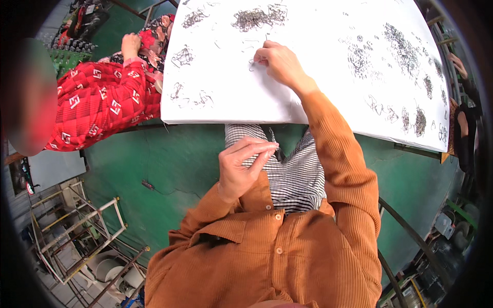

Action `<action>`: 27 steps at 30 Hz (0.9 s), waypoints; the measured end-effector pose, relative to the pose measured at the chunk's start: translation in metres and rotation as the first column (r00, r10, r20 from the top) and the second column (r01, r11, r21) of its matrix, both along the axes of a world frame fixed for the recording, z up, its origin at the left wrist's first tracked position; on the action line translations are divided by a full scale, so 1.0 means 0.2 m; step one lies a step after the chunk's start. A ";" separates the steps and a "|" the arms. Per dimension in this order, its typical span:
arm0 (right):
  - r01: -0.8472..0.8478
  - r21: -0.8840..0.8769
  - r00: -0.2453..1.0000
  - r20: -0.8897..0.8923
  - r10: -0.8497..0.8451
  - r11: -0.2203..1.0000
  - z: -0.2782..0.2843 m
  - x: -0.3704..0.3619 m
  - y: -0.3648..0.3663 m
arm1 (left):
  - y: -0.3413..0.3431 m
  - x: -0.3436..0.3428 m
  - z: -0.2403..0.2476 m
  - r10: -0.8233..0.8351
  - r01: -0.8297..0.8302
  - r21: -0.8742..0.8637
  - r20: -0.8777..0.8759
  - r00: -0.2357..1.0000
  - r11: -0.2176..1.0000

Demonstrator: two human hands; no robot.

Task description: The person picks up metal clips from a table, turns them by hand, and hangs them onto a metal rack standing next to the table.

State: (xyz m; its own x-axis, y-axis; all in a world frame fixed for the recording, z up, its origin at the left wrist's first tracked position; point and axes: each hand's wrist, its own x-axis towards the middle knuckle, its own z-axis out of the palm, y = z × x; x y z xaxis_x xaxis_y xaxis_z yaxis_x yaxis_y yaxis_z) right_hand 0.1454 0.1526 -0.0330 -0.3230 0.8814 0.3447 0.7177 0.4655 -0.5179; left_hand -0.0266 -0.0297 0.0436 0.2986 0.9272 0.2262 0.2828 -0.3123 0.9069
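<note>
My left hand (241, 167) is held over my lap, thumb and fingertips pressed together. At those fingertips is something small and shiny that I cannot make out; a thin, chain-like dark grey piece (273, 134) shows just beyond them. My right hand (280, 61) reaches over the white table (215, 105), its fingers bent down and pinched at the surface. What lies between them is hidden. Close by are a few thin, dark, bent wire-like pieces (251, 40). Farther off sits a tangled heap of the same sort of pieces (257, 18).
More small dark heaps (400, 49) are spread over the table's right side, with looser ones (183, 55) at the left. A person in a red patterned sleeve (108, 97) sits at left. Another person's hand (458, 65) shows at far right. A metal frame rack (77, 226) stands lower left.
</note>
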 end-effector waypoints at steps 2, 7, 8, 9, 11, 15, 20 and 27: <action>-0.071 -0.056 0.982 0.170 0.080 0.996 -0.01 -0.06 0.15 | -0.01 0.00 -0.01 0.020 -0.020 0.004 0.001 1.000 1.000; -0.212 -0.054 0.840 0.501 0.210 0.976 -0.08 -0.10 0.26 | -0.02 0.03 -0.02 0.039 -0.040 0.027 0.016 0.999 0.999; -0.239 -0.023 0.811 0.545 0.212 0.971 -0.08 -0.11 0.24 | -0.02 0.03 -0.03 0.037 -0.037 0.037 0.016 0.999 0.999; -0.229 -0.010 0.806 0.559 0.195 0.973 -0.07 -0.11 0.21 | -0.03 0.04 -0.04 0.038 -0.038 0.034 0.018 0.999 0.999; -0.206 0.020 0.795 0.586 0.156 0.978 -0.06 -0.10 0.15 | -0.04 0.05 -0.06 0.043 -0.044 0.013 0.030 0.999 0.999; -0.101 0.130 0.982 0.175 0.077 0.986 0.00 0.06 0.04 | -0.02 0.07 -0.08 0.019 -0.019 0.001 0.010 1.000 1.000; 0.178 0.058 0.974 -0.153 -0.168 0.982 0.16 0.31 -0.37 | 0.01 0.14 -0.14 -0.006 0.016 -0.082 0.127 0.992 0.997; 0.210 -0.301 0.701 -0.617 -0.358 0.930 0.11 0.33 -0.91 | 0.03 0.18 -0.16 -0.116 0.146 -0.195 0.158 0.981 0.970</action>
State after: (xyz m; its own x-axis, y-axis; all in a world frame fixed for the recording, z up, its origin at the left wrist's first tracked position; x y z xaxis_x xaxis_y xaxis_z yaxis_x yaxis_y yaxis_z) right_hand 0.2120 -0.0288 -0.0103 0.1936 0.9636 0.1846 0.2473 0.1341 -0.9596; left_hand 0.0093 -0.0233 0.0121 0.3991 0.9129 0.0851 0.1136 -0.1413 0.9834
